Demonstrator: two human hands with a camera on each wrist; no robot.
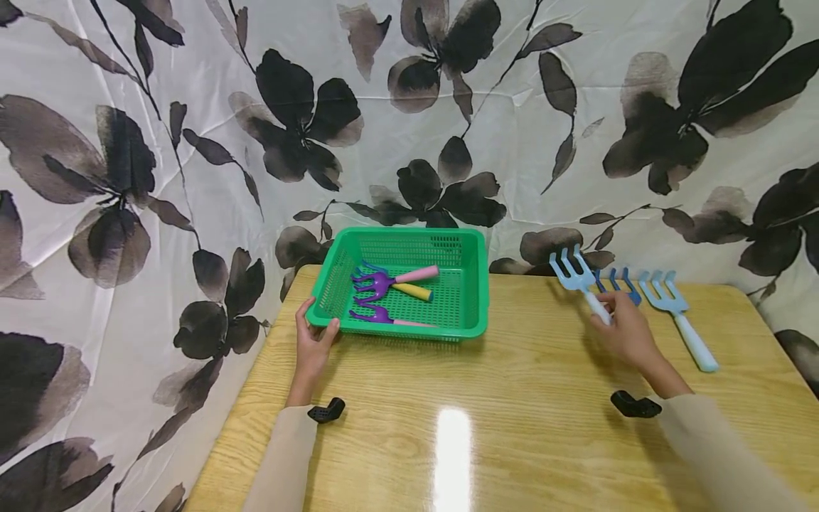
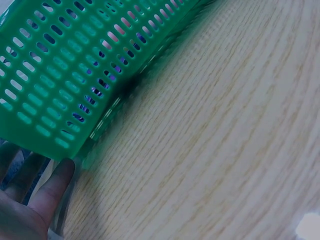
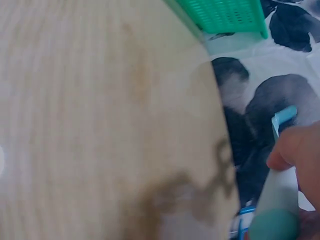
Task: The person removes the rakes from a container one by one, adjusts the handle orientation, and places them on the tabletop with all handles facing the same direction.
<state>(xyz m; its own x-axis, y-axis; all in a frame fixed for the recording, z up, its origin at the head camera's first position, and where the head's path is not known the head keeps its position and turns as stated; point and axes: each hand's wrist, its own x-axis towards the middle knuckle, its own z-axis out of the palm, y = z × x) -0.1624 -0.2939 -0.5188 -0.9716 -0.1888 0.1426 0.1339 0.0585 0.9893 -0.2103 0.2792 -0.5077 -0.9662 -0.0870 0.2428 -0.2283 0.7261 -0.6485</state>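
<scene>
At the left, the left hand (image 1: 313,348) pinches the near left corner of the green basket (image 1: 475,331), with its thumb on the front side. The basket sits on the wooden tabletop (image 1: 384,427), near the back edge. Inside it, one purple fork (image 1: 384,282) with a pink handle lies across a yellow handle (image 1: 414,291). Some blue prongs (image 1: 374,267) poke out behind, and they probably belong to the yellow handle, but I can't tell for sure. A second purple fork (image 1: 376,315) lies near the front wall. Farther right, the right hand (image 1: 630,334) pinches the handle of a light blue fork (image 1: 581,283) and holds it up, prongs tipped up and to the left, well apart from the basket. Just past it is a dark blue fork (image 1: 632,293), with its handle hidden by the hand. At the far right, a pale blue fork (image 1: 683,321) lies on the tabletop, and nobody touches it. I think the job is about half way: it looks like three tools are in the basket, one is in the hand, and two are outside. I can't read any words, labels or brand names anywhere.
</scene>
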